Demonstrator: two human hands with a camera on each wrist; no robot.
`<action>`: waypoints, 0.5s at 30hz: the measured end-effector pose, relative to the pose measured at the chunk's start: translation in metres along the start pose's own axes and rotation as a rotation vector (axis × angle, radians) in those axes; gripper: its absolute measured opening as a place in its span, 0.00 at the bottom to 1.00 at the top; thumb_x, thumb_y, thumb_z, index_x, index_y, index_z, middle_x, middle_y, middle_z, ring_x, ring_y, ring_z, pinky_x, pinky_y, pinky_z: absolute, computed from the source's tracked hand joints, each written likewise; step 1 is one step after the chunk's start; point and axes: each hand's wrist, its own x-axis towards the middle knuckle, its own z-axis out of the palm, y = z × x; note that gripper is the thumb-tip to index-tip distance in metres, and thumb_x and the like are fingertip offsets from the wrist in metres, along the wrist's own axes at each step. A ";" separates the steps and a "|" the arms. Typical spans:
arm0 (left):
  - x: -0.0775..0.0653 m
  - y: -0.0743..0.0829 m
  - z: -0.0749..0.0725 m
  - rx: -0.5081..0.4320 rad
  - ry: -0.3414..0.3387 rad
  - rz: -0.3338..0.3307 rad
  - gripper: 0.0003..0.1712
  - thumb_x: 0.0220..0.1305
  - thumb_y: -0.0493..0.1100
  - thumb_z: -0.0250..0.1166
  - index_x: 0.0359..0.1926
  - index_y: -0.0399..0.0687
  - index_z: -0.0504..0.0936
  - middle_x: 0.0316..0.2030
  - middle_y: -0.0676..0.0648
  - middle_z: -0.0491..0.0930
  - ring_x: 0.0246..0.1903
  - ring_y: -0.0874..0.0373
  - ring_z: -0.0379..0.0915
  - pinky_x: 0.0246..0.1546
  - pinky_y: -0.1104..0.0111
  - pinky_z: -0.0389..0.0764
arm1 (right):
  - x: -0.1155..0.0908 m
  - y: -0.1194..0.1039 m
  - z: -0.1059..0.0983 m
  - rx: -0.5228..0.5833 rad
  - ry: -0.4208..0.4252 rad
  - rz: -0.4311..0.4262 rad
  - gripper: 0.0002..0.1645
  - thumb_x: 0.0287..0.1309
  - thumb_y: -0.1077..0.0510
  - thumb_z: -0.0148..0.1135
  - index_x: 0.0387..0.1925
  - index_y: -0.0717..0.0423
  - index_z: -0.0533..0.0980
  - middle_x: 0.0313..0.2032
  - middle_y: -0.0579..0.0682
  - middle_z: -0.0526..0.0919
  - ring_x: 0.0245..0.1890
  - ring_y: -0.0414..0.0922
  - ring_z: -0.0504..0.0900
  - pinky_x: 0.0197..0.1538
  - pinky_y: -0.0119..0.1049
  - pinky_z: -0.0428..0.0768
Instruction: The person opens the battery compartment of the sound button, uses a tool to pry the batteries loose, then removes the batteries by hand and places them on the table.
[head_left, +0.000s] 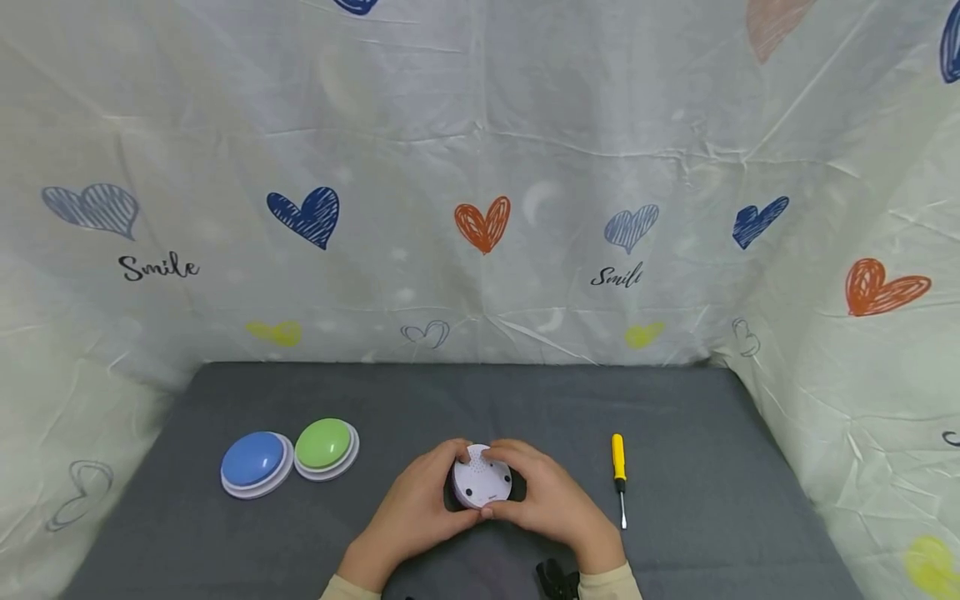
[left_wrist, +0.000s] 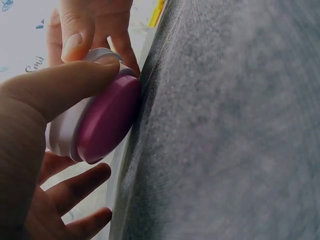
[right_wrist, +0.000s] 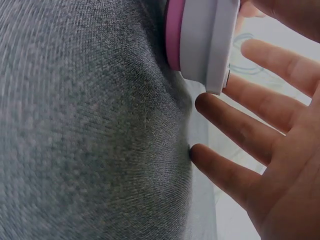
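Observation:
Both hands hold a round push button with a pink dome and white base [head_left: 480, 485]. It is turned over, so the base with its speaker holes and dark round spots faces up in the head view. The left hand [head_left: 422, 500] grips the left side, its thumb across the base's rim in the left wrist view. On the other side is the right hand [head_left: 553, 502], thumb and forefinger at the rim. Its other fingers [right_wrist: 240, 125] spread out beside the button in the right wrist view. The pink dome [left_wrist: 111, 120] points down towards the grey cloth.
To the left on the grey table [head_left: 675, 417] stand a blue push button [head_left: 253, 460] and a green one [head_left: 324, 444], domes up. A screwdriver with a yellow handle [head_left: 618, 458] lies at the right. Beside the right wrist is a black object [head_left: 555, 579].

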 end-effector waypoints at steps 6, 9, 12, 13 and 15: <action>0.000 0.000 0.000 0.018 -0.025 -0.020 0.39 0.49 0.59 0.90 0.56 0.57 0.77 0.53 0.57 0.82 0.52 0.59 0.81 0.54 0.54 0.84 | 0.000 0.001 0.001 -0.029 0.007 -0.006 0.43 0.59 0.40 0.84 0.72 0.47 0.79 0.70 0.42 0.79 0.69 0.44 0.78 0.70 0.49 0.79; 0.000 0.000 0.000 0.022 -0.039 -0.028 0.39 0.50 0.58 0.90 0.56 0.56 0.78 0.51 0.58 0.81 0.50 0.60 0.80 0.52 0.55 0.83 | 0.000 0.000 0.002 -0.032 0.007 -0.010 0.41 0.60 0.41 0.84 0.71 0.47 0.80 0.69 0.42 0.79 0.68 0.44 0.79 0.68 0.48 0.80; -0.001 -0.001 -0.001 0.011 -0.040 -0.025 0.39 0.50 0.54 0.90 0.58 0.54 0.79 0.53 0.57 0.81 0.51 0.60 0.80 0.53 0.55 0.84 | -0.001 -0.001 0.002 -0.049 0.008 0.005 0.38 0.62 0.40 0.82 0.70 0.46 0.81 0.68 0.42 0.78 0.65 0.43 0.80 0.65 0.47 0.82; -0.001 -0.001 -0.001 0.006 -0.038 -0.020 0.39 0.50 0.53 0.90 0.59 0.53 0.79 0.54 0.56 0.82 0.52 0.59 0.81 0.54 0.55 0.84 | -0.001 -0.002 0.002 -0.058 0.009 0.013 0.38 0.62 0.40 0.81 0.70 0.46 0.81 0.68 0.42 0.78 0.64 0.43 0.80 0.63 0.47 0.83; -0.001 -0.001 -0.002 -0.006 -0.035 -0.008 0.40 0.51 0.51 0.90 0.61 0.50 0.80 0.58 0.54 0.82 0.55 0.57 0.82 0.56 0.54 0.84 | -0.002 -0.004 0.002 -0.077 0.012 0.036 0.37 0.63 0.38 0.80 0.69 0.45 0.81 0.67 0.42 0.77 0.61 0.43 0.81 0.60 0.46 0.84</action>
